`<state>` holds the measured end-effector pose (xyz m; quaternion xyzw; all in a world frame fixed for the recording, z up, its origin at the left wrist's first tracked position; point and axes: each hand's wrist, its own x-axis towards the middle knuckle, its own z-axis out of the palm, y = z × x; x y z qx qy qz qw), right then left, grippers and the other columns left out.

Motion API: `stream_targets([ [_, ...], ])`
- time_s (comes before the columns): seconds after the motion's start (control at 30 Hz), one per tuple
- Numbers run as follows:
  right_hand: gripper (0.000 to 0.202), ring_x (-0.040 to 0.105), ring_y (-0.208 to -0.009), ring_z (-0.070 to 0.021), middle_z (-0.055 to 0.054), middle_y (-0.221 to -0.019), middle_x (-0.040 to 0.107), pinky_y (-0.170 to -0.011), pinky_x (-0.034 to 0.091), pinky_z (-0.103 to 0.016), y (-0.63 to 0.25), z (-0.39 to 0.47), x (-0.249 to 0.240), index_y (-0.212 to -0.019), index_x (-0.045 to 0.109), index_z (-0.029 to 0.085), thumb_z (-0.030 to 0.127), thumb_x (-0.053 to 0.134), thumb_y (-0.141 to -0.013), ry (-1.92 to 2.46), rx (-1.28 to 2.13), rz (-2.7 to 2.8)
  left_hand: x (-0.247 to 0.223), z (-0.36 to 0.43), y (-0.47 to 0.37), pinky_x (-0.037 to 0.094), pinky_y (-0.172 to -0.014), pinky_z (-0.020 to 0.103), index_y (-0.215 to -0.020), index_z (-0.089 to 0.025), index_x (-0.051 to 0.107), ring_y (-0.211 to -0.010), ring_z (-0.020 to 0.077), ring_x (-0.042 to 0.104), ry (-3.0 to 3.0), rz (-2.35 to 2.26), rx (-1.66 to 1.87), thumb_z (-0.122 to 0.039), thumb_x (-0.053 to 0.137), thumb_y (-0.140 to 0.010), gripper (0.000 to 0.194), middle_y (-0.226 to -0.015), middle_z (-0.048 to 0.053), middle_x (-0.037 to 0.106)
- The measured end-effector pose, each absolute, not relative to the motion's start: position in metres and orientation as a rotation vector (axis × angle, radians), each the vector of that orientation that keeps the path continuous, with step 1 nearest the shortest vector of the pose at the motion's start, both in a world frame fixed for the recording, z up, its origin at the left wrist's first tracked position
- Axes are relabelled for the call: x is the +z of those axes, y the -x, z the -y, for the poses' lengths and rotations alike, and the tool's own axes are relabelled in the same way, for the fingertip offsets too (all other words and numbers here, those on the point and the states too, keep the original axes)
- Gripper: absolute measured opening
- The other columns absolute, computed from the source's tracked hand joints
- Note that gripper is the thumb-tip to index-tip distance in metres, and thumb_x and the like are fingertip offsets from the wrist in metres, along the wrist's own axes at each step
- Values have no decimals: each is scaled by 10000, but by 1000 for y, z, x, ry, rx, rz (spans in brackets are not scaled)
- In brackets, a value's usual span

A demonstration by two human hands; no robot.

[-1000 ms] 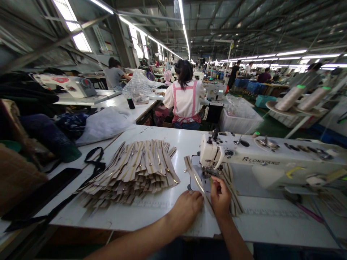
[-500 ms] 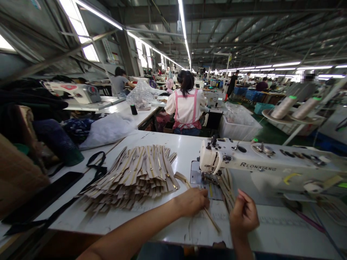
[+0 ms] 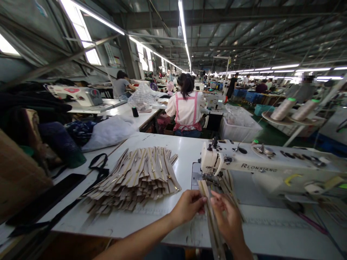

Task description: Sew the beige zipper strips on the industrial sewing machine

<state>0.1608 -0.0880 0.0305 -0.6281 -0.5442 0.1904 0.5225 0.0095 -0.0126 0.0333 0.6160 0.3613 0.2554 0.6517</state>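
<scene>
A beige zipper strip with gold teeth (image 3: 211, 220) runs lengthwise between my two hands, its upper end just below the sewing machine's needle area. My left hand (image 3: 191, 205) pinches its left edge. On its other side, my right hand (image 3: 226, 213) has its fingers bent against the strip. The white sewing machine (image 3: 260, 164) stands at the right, with more zipper strips (image 3: 227, 184) under and behind its head. A large fanned pile of beige zippers (image 3: 143, 173) lies left of my hands.
A black strap (image 3: 99, 168) and a dark flat object (image 3: 48, 198) lie at the left. White plastic wrap (image 3: 110, 131) is beyond them. Thread cones (image 3: 283, 109) stand at the right. A person in a pink-strapped apron (image 3: 187, 108) sits ahead with their back turned.
The zipper strip has been lifted and turned lengthwise toward me. My right hand has moved left to meet it, beside my left hand, which has shifted slightly left.
</scene>
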Motion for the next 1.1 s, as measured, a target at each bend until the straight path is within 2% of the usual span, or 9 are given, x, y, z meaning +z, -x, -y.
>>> stream_targets([
  [0.1,291,675,-789,-203,-89,-898,719,-688,546,-291,-152,72,10,-936,717,185,410,541,-881,1554,459,1357,3,6,-14,471,-529,269,-670,-175,496,-564,185,622,-1397,-938,510,-616,568,-780,460,-583,-9,572],
  [0.23,264,680,-806,-218,-88,-875,728,-742,536,-322,-157,57,-8,-872,717,189,329,494,-893,1670,406,1440,11,-6,-8,475,-602,290,-687,-164,585,-624,201,637,-1870,-1110,348,-390,491,-893,320,-610,22,619],
  [0.33,249,689,-832,-227,-94,-898,738,-784,527,-331,-164,49,-13,-897,729,176,257,494,-877,1770,377,1524,27,-23,-5,483,-689,288,-861,-177,660,-761,199,641,-2349,-1141,449,-277,539,-892,160,-844,53,670],
  [0.43,268,697,-860,-226,-96,-943,745,-798,524,-320,-168,41,-14,-984,727,160,206,489,-868,1837,376,1606,30,-42,-9,488,-767,257,-967,-201,670,-896,183,628,-2557,-875,487,-220,554,-900,135,-1012,53,647],
  [0.57,291,692,-894,-227,-104,-966,737,-819,512,-313,-166,36,-16,-1010,724,146,200,462,-894,1891,271,1661,14,-55,-15,488,-801,264,-912,-193,684,-929,191,609,-2666,-680,461,-223,540,-923,148,-948,46,648],
  [0.77,303,691,-817,-218,-98,-922,734,-759,515,-308,-161,35,-25,-1019,723,157,221,445,-916,1907,102,1600,0,-50,-16,495,-796,278,-933,-165,662,-906,190,595,-2721,-690,561,-236,471,-966,206,-945,61,635],
  [0.97,262,678,-726,-207,-81,-817,721,-694,510,-303,-161,34,-30,-906,733,169,229,478,-900,1901,22,1588,-2,-49,-16,507,-813,311,-1208,-203,605,-952,212,585,-2773,-648,568,-266,422,-997,286,-1033,63,640],
  [1.1,258,677,-730,-202,-77,-821,721,-686,505,-296,-161,34,-30,-902,732,177,230,479,-902,1911,-6,1592,-6,-51,-17,510,-827,308,-1203,-212,616,-966,210,575,-2754,-633,563,-235,448,-986,275,-1063,64,627],
])
